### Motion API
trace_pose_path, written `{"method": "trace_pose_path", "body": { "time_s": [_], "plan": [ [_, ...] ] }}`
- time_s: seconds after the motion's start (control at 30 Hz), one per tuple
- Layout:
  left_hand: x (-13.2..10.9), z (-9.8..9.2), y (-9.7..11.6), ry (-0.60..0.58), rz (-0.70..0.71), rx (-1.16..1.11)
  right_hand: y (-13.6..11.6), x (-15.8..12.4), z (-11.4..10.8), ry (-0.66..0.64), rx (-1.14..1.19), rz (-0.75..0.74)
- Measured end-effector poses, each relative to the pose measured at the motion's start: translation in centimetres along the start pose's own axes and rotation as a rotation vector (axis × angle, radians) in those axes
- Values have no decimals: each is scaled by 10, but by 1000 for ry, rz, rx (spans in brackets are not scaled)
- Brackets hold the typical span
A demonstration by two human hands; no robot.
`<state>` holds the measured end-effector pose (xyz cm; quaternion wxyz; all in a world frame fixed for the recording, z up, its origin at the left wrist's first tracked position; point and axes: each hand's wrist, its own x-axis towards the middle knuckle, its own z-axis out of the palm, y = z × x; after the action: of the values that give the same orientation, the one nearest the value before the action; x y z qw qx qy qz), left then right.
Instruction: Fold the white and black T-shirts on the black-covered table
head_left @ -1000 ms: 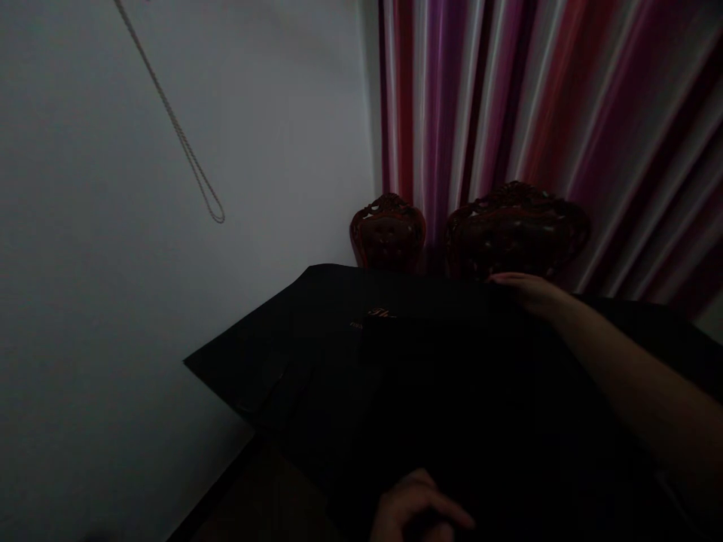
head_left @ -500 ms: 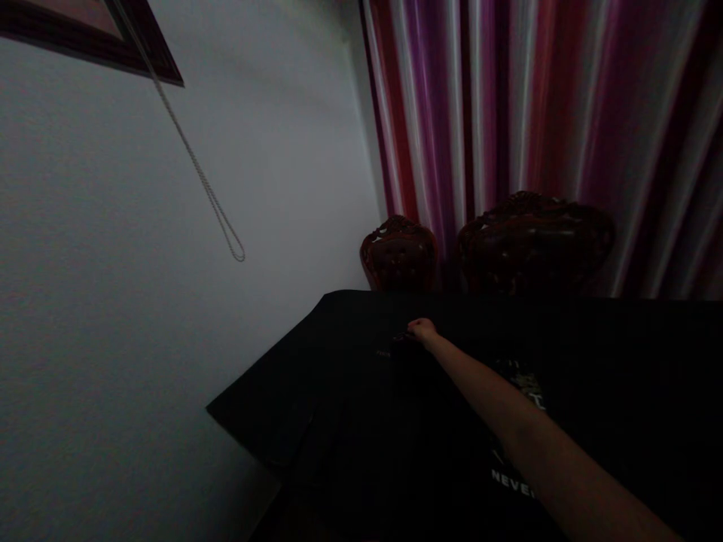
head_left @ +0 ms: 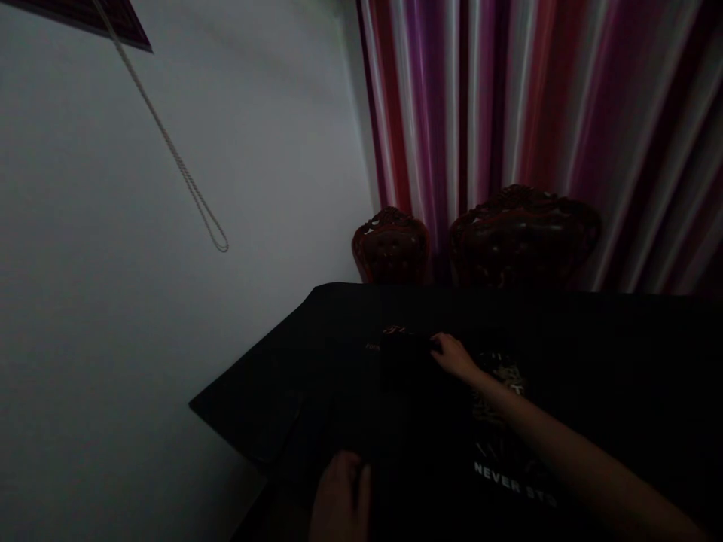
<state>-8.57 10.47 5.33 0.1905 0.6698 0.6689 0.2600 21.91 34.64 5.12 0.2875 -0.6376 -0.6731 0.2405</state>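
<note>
A black printed cloth (head_left: 429,444), seemingly a garment, lies over the dark surface, with pale lettering reading "NEVER STO" and a patterned print above it. My right hand (head_left: 455,360) reaches in from the lower right, its fingers curled and closed on the cloth beside some small orange script. Low in the middle, my left hand (head_left: 339,493) has its fingers bent toward the thumb, apparently pinching the near part of the same cloth. Deep shadow hides the fingertips and the cloth's outline.
The black-topped table (head_left: 265,369) has its left corner close to a pale wall (head_left: 271,188). Beyond its far edge stand a carved chair (head_left: 391,245) and a wider carved seat back (head_left: 525,233), before striped curtains (head_left: 486,98). A beaded cord (head_left: 181,165) hangs at left.
My right hand has moved right and nearer to me, uncovering orange script. My left hand has come into view at the bottom. More of the white lettering shows.
</note>
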Motion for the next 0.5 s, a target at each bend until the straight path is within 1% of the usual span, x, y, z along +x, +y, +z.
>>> {"method": "trace_pose_path", "body": {
  "time_s": [0.1, 0.2, 0.27, 0.3, 0.33, 0.37, 0.4, 0.5],
  "plan": [
    [66, 11, 39, 88, 138, 122, 12, -23, 9, -8, -194, -22],
    [125, 34, 77, 92, 366, 222, 15, -37, 27, -11, -328, -20],
    [151, 52, 94, 49, 530, 278, 15, -44, 37, -11, -381, -21],
    [158, 59, 99, 25, 592, 321, 16, -46, 40, -9, -403, -25],
    [163, 65, 102, 12, 623, 389, 17, -48, 43, -1, -428, -33],
    [165, 68, 102, 16, 619, 474, 18, -50, 45, 13, -457, -44],
    [165, 69, 101, 38, 579, 560, 19, -51, 47, 32, -486, -57],
    [161, 60, 92, 153, 342, 723, 20, -52, 47, 83, -541, -99]
  ]
}}
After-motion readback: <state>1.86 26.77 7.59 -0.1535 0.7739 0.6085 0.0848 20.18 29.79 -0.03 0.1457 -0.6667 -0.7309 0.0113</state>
